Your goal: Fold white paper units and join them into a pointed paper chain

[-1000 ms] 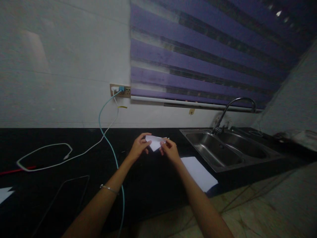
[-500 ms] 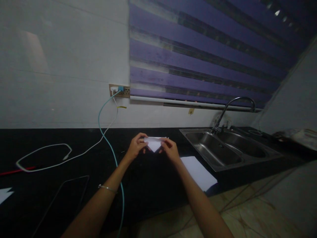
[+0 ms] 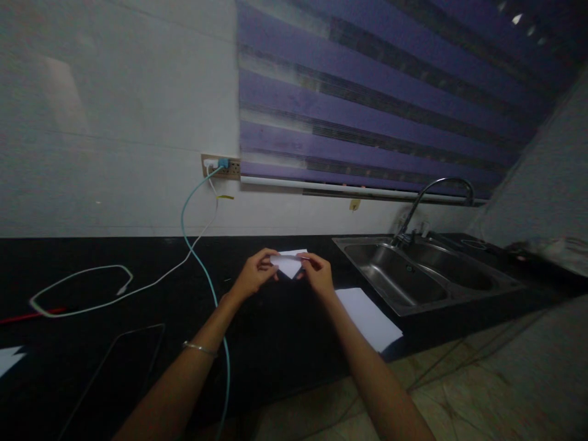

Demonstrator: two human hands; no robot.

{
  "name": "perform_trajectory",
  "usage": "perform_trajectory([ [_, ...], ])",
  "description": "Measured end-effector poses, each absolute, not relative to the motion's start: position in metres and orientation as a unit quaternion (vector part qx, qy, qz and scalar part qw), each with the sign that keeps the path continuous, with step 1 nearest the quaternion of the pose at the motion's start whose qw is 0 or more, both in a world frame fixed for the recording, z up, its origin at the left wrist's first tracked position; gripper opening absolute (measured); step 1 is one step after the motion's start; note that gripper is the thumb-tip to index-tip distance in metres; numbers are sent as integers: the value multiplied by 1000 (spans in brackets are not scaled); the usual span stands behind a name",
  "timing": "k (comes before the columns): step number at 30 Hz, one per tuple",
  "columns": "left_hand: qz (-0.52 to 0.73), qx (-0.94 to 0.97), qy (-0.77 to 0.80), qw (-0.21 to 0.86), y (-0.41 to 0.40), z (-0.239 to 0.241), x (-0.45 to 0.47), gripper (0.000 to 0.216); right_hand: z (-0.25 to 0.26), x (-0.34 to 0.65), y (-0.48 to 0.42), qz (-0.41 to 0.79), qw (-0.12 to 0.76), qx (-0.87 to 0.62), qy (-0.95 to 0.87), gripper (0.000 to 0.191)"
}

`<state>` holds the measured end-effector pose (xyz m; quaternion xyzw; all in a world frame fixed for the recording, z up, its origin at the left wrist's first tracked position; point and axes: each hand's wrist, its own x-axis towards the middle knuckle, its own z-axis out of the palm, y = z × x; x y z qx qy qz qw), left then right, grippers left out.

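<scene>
The fingers of the left hand (image 3: 252,275) and the right hand (image 3: 320,275) were nearly closed, pinching opposite sides of the paper (image 3: 288,266). The paper, apparently folded to a point facing the person, was held left of the sink (image 3: 463,295); contact with the tabletop (image 3: 285,349) could not be determined. The step in hand was judged to be shaping a fold; the next move called for aligned edges and even finger pressure. A flat sheet (image 3: 367,318) lay just beside the sink, on its left.
</scene>
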<state>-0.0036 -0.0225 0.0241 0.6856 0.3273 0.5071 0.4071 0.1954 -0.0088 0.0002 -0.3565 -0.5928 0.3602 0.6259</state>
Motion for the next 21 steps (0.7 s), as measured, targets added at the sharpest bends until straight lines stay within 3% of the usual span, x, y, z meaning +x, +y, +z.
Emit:
perform_trajectory([
  [13, 541, 644, 349, 414, -22, 29, -7, 9, 4, 196, -15, 390, 596, -342, -613, 16],
  [21, 519, 637, 306, 481, -14, 25, -6, 39, 2, 198, -15, 361, 595, -360, -621, 22],
])
